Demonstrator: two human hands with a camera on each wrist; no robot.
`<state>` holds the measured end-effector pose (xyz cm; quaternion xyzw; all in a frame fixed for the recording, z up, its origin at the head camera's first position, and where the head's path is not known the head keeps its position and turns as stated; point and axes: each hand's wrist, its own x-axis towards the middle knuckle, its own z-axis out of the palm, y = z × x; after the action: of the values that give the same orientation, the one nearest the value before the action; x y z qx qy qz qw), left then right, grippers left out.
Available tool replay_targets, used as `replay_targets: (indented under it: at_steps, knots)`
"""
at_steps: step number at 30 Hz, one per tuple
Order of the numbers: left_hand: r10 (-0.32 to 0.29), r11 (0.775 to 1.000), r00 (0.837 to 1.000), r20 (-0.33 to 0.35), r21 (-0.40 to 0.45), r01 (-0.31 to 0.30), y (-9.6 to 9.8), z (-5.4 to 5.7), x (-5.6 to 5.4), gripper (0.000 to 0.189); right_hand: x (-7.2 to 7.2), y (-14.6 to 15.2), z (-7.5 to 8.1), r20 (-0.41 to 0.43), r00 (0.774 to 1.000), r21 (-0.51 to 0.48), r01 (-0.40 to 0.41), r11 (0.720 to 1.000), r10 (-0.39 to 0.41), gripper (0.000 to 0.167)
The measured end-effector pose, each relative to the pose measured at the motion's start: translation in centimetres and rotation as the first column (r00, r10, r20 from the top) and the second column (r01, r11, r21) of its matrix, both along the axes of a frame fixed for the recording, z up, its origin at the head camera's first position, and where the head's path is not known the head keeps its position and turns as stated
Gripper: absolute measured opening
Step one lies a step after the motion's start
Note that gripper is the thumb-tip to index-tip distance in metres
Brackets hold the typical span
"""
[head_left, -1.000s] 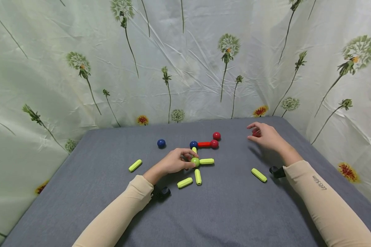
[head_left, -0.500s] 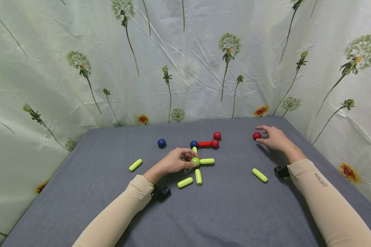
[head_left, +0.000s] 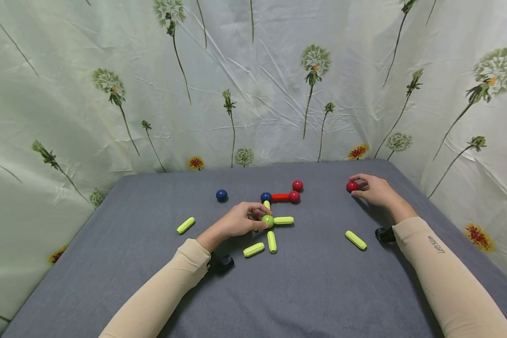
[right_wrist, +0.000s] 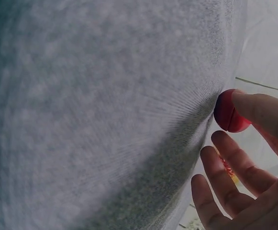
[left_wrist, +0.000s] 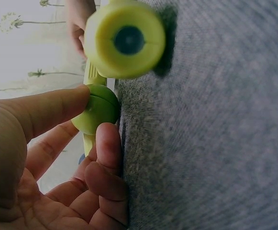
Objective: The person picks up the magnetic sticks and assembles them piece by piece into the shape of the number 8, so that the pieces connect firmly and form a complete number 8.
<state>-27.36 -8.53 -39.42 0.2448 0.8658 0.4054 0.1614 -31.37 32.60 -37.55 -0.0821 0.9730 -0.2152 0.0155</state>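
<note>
— Pale, wrinkled curtain (head_left: 262, 70) printed with dandelions fills the upper frame, and grey cloth (head_left: 312, 281) covers the surface below. What do the hands hold?

— Near the centre of the head view, the left hand (head_left: 238, 219) pinches a smooth green ball (head_left: 268, 221) between thumb and fingers. Right of centre, the right hand (head_left: 373, 191) pinches a glossy red ball (head_left: 352, 187).

— Does the left wrist view add anything?

— It shows a seam round the green ball and, at upper middle, a yellow-green stick (left_wrist: 103, 36) end-on, with a dark disc (left_wrist: 129, 40) in its rounded end. Right wrist: a seam on the glossy red ball too, and the cloth's fine ribbing.

— And the head view alone?

— Just above the left fingertips, a blue ball (head_left: 265, 197), a red bar (head_left: 280, 197) and a darker red ball (head_left: 294, 197) in a row.
</note>
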Motion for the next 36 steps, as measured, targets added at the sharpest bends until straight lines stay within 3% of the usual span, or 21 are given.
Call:
replay_targets:
  at_steps: [9, 22, 36]
  knots:
    - [-0.002, 1.000, 1.000, -0.012, -0.005, 0.002, 0.0, 0.1, 0.1, 0.029, 0.0, -0.1, -0.2, -0.036, 0.999, -0.007, -0.008, 1.000, 0.008, 0.042]
    - [0.004, 1.000, 1.000, 0.002, 0.000, -0.004, 0.0, 0.2, 0.2, 0.028, 0.9, -0.5, 0.1, -0.018, 1.000, -0.013, 0.020, 1.000, -0.020, 0.041]
    - [0.010, 1.000, 1.000, 0.015, 0.009, -0.010, -0.1, 0.1, 0.0, 0.027, 1.5, -2.4, 0.3, -0.001, 1.000, -0.048, -0.027, 0.998, 0.027, 0.043]
